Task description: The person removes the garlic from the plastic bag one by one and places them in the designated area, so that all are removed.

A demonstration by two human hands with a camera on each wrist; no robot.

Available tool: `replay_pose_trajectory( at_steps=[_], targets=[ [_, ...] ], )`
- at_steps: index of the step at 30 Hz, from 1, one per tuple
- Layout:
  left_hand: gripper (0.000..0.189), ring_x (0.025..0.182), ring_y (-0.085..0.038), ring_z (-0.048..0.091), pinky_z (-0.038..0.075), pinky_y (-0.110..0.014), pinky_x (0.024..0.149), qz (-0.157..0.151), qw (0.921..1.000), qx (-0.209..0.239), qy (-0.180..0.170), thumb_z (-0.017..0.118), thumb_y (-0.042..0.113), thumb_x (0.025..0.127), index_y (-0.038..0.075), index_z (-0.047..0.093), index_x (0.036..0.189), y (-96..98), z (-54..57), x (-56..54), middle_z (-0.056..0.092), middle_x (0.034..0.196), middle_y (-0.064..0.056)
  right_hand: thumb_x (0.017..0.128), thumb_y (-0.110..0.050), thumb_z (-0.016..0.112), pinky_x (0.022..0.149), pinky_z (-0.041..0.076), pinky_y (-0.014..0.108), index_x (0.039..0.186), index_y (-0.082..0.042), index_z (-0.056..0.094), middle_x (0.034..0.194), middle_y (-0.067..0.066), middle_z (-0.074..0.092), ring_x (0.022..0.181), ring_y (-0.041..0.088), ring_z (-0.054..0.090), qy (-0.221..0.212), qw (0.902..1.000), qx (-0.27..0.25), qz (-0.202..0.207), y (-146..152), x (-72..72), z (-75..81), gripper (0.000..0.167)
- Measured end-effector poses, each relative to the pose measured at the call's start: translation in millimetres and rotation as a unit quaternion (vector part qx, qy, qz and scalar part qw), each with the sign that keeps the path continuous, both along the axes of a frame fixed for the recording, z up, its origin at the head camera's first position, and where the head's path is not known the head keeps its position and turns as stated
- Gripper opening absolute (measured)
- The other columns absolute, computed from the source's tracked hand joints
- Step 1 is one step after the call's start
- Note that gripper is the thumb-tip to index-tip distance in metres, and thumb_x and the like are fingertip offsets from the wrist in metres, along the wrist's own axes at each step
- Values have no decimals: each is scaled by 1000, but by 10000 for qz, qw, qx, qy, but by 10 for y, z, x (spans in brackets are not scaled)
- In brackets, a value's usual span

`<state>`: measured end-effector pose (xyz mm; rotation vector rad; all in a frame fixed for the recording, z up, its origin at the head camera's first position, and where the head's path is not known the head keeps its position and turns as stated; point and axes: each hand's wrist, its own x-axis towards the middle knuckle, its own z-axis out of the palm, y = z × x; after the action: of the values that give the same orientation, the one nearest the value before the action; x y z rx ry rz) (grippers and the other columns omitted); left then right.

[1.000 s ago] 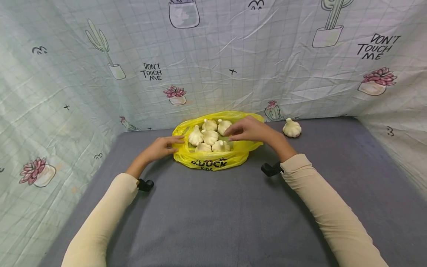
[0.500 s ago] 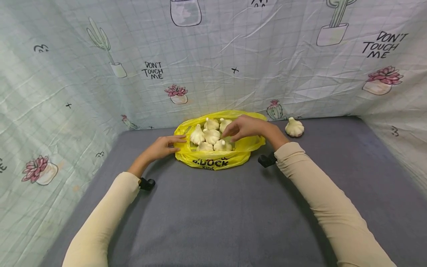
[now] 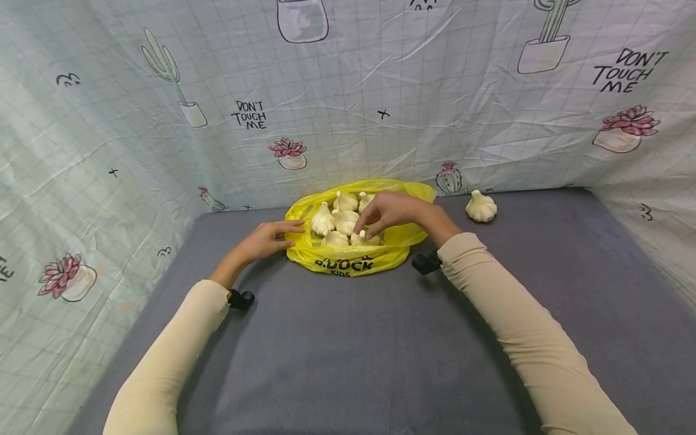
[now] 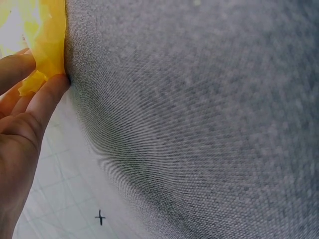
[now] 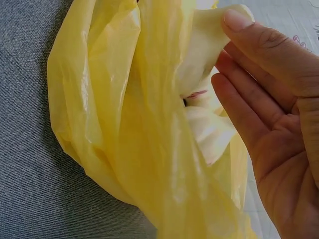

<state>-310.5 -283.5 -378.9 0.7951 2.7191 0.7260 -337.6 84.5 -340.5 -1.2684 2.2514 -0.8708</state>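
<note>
A yellow plastic bag (image 3: 353, 266) stands with its mouth spread wide at the back of the table, holding several white garlic bulbs (image 3: 323, 220). My right hand (image 3: 394, 210) reaches in from the right and pinches the front right garlic bulb (image 3: 365, 240) by its stem. In the right wrist view, the thumb presses on that pale stem (image 5: 207, 40); the bag's wall hides part of the bulb. My left hand (image 3: 263, 240) holds the bag's left edge. The left wrist view shows yellow film (image 4: 50, 30) between its digits.
Another garlic bulb (image 3: 481, 207) lies outside the bag, at the back right. A grey cloth (image 3: 326, 350) covers the table. Behind and at the sides hangs a pale printed curtain (image 3: 337, 90). Black wrist cameras (image 3: 241, 299) sit on both wrists.
My right hand has moved left and down, from above the bag's right part onto the front right bulb. My left hand stays at the bag's left edge. The head view shifted slightly.
</note>
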Motion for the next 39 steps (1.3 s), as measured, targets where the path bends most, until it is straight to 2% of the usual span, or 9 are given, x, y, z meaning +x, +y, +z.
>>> replay_pose_trajectory(
  at_steps=[7, 18, 22, 29, 39],
  targets=[
    [42, 136, -34, 49, 48, -53, 99, -30, 10000, -21, 22, 66, 11, 100, 13, 63, 141, -2, -6, -2, 45, 158, -6, 91, -19, 79, 91, 56, 35, 110, -10, 80, 115, 2, 76, 110, 20, 70, 234, 9996, -80, -95, -8, -4, -43, 21],
    [41, 141, -34, 44, 45, -54, 105, -36, 10000, -60, -13, 65, 12, 100, 14, 63, 142, -8, -14, -17, 44, 159, -5, 92, -19, 78, 85, 57, 32, 105, -11, 80, 102, 2, 78, 98, 16, 74, 272, 9991, -250, -191, 9, 13, -23, 15],
    [41, 141, -34, 44, 45, -54, 105, -49, 10000, -21, -46, 66, 11, 100, 13, 63, 141, -4, -13, -21, 45, 158, -6, 92, -17, 77, 85, 57, 34, 109, -8, 79, 105, 6, 78, 99, 19, 74, 268, 9984, -457, -194, 29, 22, -13, 19],
    [41, 140, -34, 46, 46, -54, 104, -61, 10000, -42, -61, 66, 10, 100, 13, 63, 141, 4, -8, -23, 45, 158, -6, 93, -20, 76, 84, 57, 34, 118, -6, 77, 109, 5, 77, 96, 17, 74, 675, 9960, -566, -157, 91, 69, 70, 28],
    [41, 132, -35, 53, 49, -53, 97, -71, 9999, -76, -76, 65, 11, 100, 13, 63, 141, -6, -9, -22, 44, 159, -6, 95, -22, 74, 80, 57, 34, 115, -10, 79, 106, -2, 78, 93, 11, 72, 974, 9929, -655, -215, 184, 143, 166, 23]
  ],
)
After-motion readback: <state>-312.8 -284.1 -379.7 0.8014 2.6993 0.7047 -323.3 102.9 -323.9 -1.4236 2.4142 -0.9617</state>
